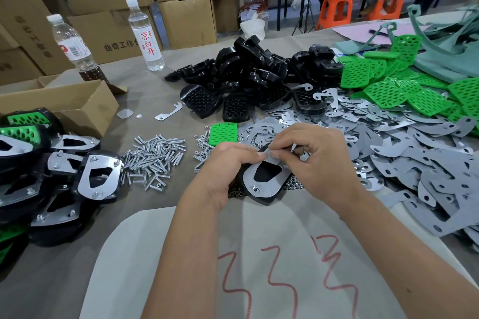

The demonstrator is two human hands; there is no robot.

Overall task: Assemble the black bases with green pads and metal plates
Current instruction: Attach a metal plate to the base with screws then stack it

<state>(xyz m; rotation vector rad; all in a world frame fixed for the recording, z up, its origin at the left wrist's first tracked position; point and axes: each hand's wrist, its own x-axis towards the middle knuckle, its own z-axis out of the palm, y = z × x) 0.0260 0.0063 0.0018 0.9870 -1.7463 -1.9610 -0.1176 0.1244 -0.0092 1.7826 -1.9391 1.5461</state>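
My left hand (228, 163) grips a black base (261, 198) with a metal plate (267, 185) lying on top of it, at the middle of the table. My right hand (318, 160) pinches the plate's far edge with thumb and forefinger. One screw end with a nut sticks up through the plate at its near end. A single green pad (223, 132) lies just beyond my hands. Piles of black bases (248, 72), green pads (404, 85) and grey metal plates (414, 153) fill the far and right side.
Finished assemblies (51, 176) are stacked at the left. Screws (153, 158) and small nuts (204, 145) lie in heaps left of my hands. An open cardboard box (64, 103), two bottles (146, 33) and stacked cartons stand at the back left. People sit on orange stools (334, 10) far behind.
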